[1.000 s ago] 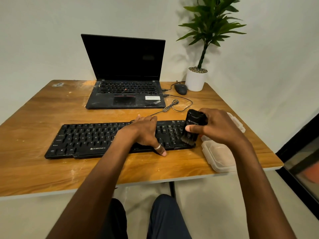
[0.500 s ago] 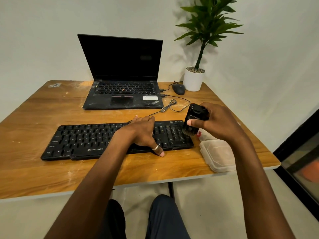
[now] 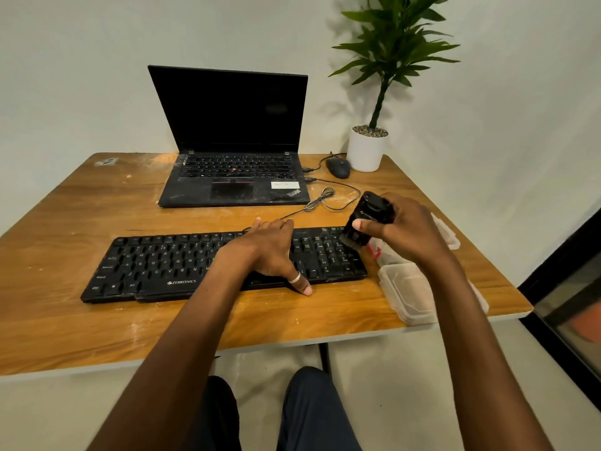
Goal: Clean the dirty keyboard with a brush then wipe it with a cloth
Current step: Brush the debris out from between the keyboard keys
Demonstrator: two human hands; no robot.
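A black dusty keyboard (image 3: 156,265) lies along the front of the wooden table (image 3: 65,320). My left hand (image 3: 273,252) rests flat on its right half, fingers spread over the keys and thumb at the front edge. My right hand (image 3: 409,232) grips a small black brush (image 3: 367,219) tilted over the keyboard's far right end, bristles down at the number pad's upper corner. No cloth shows in view.
An open black laptop (image 3: 234,177) stands behind the keyboard, with a mouse (image 3: 338,167) and a looped cable (image 3: 325,200) to its right. A potted plant (image 3: 367,151) occupies the back right corner. Clear plastic containers (image 3: 406,291) lie beside the keyboard's right end.
My right hand has drawn the brush from the keyboard's front right corner back toward its far right corner. My left hand has stayed on the keys.
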